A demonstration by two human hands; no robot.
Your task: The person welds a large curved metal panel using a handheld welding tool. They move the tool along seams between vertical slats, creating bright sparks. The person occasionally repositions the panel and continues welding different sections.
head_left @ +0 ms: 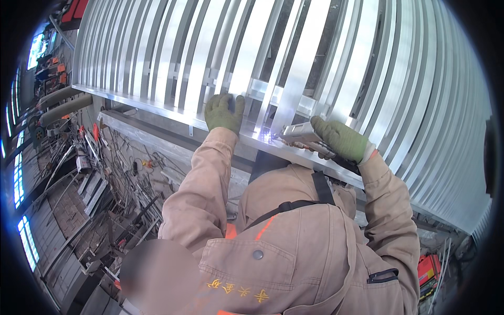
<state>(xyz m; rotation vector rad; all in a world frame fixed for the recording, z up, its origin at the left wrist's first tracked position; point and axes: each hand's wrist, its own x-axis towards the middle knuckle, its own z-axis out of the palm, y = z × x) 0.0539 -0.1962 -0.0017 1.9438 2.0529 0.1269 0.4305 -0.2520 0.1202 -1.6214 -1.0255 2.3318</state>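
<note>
Right hand (341,139): closed around a grey tool (303,132), right of centre; lower fingers mostly hidden.
Left hand (223,113): on the metal bars (311,47), left of centre; cannot tell whether it grips.
Spark (268,135): at the tool's tip, glare masking the contact.
Bars: upper frame, cut off at top.
Clutter (94,191): left, pieces hard to separate.

On the brick-paved floor (67,210) at left lie flat grey metal strips (94,193), thin rods (145,212) and tangled cables (127,169)
</note>
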